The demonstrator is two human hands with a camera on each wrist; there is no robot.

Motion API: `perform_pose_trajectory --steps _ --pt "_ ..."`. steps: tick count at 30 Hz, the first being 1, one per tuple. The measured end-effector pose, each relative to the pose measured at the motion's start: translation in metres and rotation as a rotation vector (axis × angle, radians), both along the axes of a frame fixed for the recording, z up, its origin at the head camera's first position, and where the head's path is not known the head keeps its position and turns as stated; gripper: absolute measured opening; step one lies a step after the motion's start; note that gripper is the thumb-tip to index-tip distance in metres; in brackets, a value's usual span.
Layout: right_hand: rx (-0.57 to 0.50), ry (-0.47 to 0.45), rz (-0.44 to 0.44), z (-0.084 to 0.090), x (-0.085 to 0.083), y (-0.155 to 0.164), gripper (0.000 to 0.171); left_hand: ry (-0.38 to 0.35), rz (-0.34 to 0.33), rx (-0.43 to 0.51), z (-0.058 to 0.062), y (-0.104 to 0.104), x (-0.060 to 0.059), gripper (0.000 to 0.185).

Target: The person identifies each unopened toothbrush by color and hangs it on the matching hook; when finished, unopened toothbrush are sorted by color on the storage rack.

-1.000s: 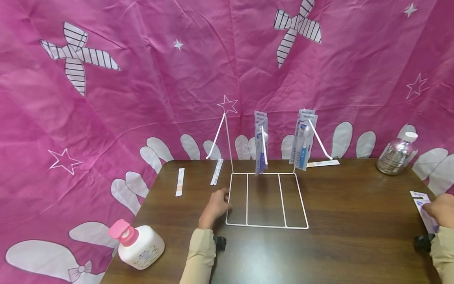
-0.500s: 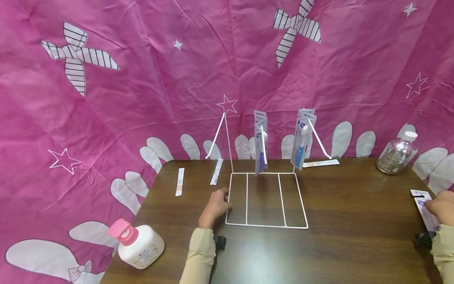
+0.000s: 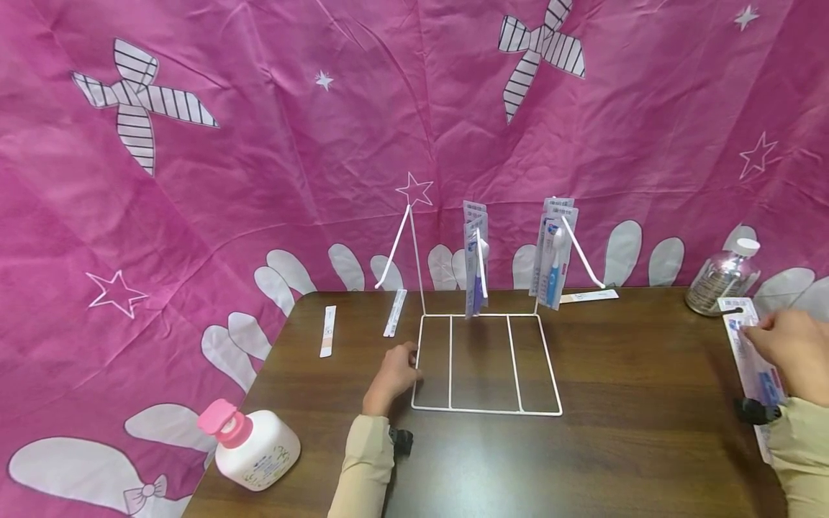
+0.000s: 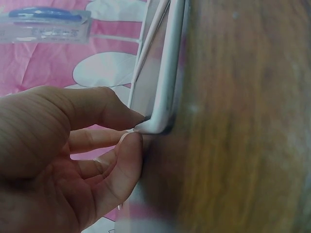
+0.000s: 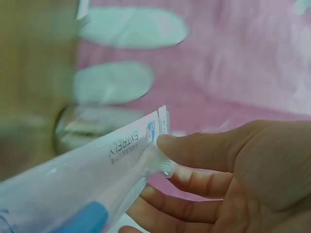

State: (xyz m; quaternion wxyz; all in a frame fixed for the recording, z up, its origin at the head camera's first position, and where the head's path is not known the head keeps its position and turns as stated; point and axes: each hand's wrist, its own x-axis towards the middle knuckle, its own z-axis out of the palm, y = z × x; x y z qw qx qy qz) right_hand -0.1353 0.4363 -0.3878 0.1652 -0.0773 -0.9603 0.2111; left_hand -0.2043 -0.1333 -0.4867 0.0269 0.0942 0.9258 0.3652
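A white wire display rack (image 3: 487,412) stands on the table, its hooks reaching forward. My left hand (image 3: 392,374) pinches the left side of its base; in the left wrist view the thumb and fingers (image 4: 129,160) close round a corner of the white wire. At the far right my right hand (image 3: 793,352) holds a packaged toothbrush (image 3: 751,352) near its top, thumb in front and fingers behind. The blue handle shows through the clear pack in the right wrist view. Packaged toothbrushes hang on the middle hook (image 3: 476,266) and the right hook (image 3: 554,259); the left hook (image 3: 393,248) is bare.
A white pump bottle (image 3: 259,453) with a pink top stands at front left. A clear bottle with a white cap (image 3: 748,247) stands at the back right, partly behind the held pack. Narrow white packets (image 3: 328,331) lie on the table (image 3: 622,403). A pink curtain hangs behind.
My right hand has risen and moved slightly left with the packaged toothbrush, which now overlaps the clear bottle. The left hand stays on the rack. Packs on the right hook have swung a little.
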Motion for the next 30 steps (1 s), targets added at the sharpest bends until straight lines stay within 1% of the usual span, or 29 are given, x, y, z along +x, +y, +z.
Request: perform_pose_trajectory --steps 5,9,15,20,26,30 --pt "0.001 0.044 0.017 0.017 0.001 -0.023 0.030 0.002 -0.001 0.000 0.000 0.001 0.000 0.048" --pt "-0.007 0.062 0.037 0.029 0.004 -0.037 0.031 0.001 -0.004 0.009 -0.001 0.001 0.000 0.047" --pt "-0.034 0.120 0.047 0.041 0.012 -0.057 0.033 -0.009 0.006 0.006 -0.001 0.000 -0.001 0.046" --pt "-0.063 0.150 0.054 0.050 0.018 -0.073 0.037 -0.013 0.011 -0.004 -0.001 0.000 -0.002 0.047" --pt "-0.104 0.244 0.085 0.061 0.028 -0.092 0.034 0.003 0.008 -0.015 0.000 0.000 -0.002 0.047" --pt "-0.132 0.324 0.128 0.069 0.038 -0.109 0.031 0.007 0.006 -0.016 0.000 0.000 -0.001 0.047"
